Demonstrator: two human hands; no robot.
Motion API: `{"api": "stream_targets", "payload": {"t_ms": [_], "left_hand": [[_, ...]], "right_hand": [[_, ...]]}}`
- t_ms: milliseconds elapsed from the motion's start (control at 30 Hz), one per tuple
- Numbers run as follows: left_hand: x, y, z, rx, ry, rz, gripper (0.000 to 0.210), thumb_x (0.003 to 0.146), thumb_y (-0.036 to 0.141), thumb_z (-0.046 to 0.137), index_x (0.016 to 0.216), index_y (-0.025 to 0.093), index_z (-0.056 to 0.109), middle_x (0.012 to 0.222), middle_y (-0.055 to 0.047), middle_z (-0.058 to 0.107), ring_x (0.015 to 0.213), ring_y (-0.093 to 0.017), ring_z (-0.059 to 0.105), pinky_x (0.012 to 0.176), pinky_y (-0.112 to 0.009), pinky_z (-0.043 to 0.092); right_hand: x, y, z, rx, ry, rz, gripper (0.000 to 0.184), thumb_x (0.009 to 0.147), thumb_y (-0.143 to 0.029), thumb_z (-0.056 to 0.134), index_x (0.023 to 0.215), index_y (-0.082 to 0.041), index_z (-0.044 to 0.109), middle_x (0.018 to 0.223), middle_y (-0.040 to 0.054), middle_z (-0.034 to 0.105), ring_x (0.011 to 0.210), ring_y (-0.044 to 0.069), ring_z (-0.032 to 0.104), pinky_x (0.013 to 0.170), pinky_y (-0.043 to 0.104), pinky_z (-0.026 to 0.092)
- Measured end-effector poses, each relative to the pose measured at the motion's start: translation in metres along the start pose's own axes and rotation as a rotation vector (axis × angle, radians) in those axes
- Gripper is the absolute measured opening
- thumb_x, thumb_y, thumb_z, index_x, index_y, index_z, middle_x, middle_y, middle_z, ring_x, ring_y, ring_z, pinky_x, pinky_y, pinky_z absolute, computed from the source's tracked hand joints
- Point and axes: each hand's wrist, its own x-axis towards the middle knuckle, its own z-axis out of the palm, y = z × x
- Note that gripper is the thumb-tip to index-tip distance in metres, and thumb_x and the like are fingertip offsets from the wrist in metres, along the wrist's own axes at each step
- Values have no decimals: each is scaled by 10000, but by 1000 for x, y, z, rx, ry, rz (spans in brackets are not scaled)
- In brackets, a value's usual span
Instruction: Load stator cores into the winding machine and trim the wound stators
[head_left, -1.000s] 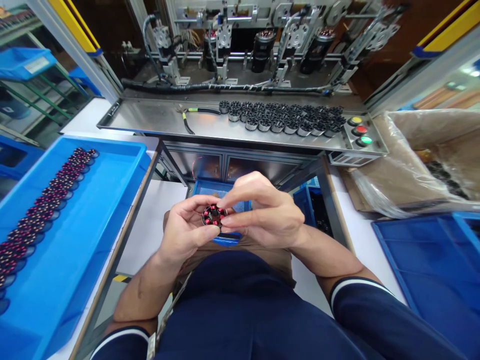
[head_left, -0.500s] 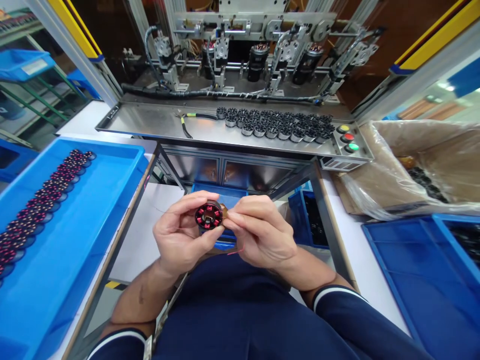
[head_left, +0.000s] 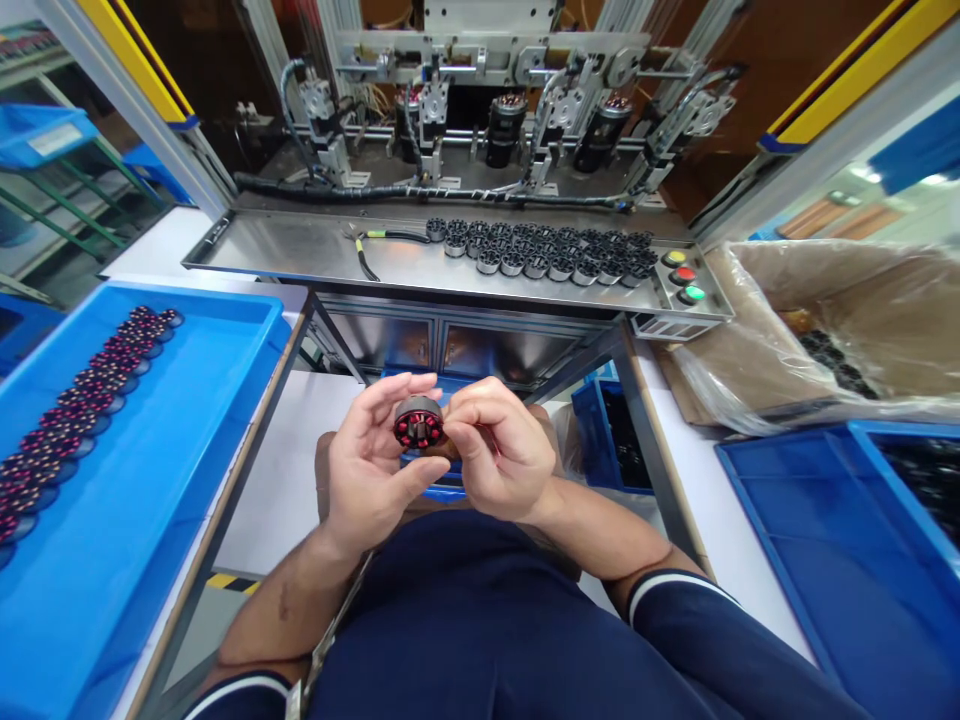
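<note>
My left hand [head_left: 371, 465] holds a motor stator [head_left: 418, 424], a dark ring with red copper windings inside, between its thumb and fingers in front of my body. The stator is tilted, so its grey outer rim and part of its wound face show. At its right edge my right hand [head_left: 501, 450] is closed, with thumb and fingertips pinched on a thin red wire that is mostly hidden by the fingers.
Wound stators [head_left: 97, 390] stand in rows in a blue tray [head_left: 187, 400] at left. Bare stator cores [head_left: 540, 245] and cutting pliers [head_left: 367, 250] lie on the metal shelf [head_left: 270, 235] before the winding machine [head_left: 506, 130]. Push buttons [head_left: 684, 275], a plastic-lined box [head_left: 750, 370] and blue bins [head_left: 780, 520] are at right.
The stator has tipped, showing more of its outer rim. My right hand has shifted slightly left and turned; the loose red wire end below it is out of sight now.
</note>
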Motion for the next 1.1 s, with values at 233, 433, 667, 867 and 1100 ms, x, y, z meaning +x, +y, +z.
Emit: {"api": "stream_targets", "payload": {"t_ms": [233, 433, 667, 867, 1100], "left_hand": [[5, -3, -18, -112, -205, -233, 403, 892, 546, 616, 1110, 215, 687, 719, -35, 677, 589, -158, 649, 519, -261, 559], [6, -4, -15, -111, -168, -242, 301, 937, 436, 595, 1116, 229, 722, 721, -45, 716, 568, -169, 677, 456, -249, 545], [11, -6, -17, -222, -249, -154, 368, 910, 429, 632, 1245, 280, 662, 935, -79, 739, 687, -172, 712, 512, -241, 581], [11, -5, -19, -284, -196, -86, 315, 819, 402, 758, 1074, 282, 618, 1196, -81, 680, 1015, -209, 709, 816, -326, 624], [9, -2, -10, -395, -167, -287, 569, 734, 614, 765, 1114, 215, 622, 1062, -76, 706, 988, -215, 710, 790, -281, 595]], "right_hand": [[11, 7, -12, -18, -81, -64, 102, 917, -129, 606, 829, -181, 611, 729, 29, 645, 697, 143, 628, 592, 265, 521], [13, 7, -18, -33, -132, -63, 114, 899, -86, 609, 831, -177, 608, 725, 22, 635, 697, 131, 613, 606, 249, 515], [14, 4, -20, -64, -90, -38, 104, 897, -98, 637, 823, -171, 629, 739, 19, 650, 695, 121, 627, 611, 241, 522], [18, 2, -20, -33, -106, 20, 140, 908, -97, 623, 788, -168, 620, 692, 5, 619, 693, 117, 620, 619, 238, 522], [18, 4, -26, -56, -205, -138, 65, 920, -112, 616, 881, -165, 616, 774, 41, 653, 732, 127, 635, 629, 243, 543]]}}
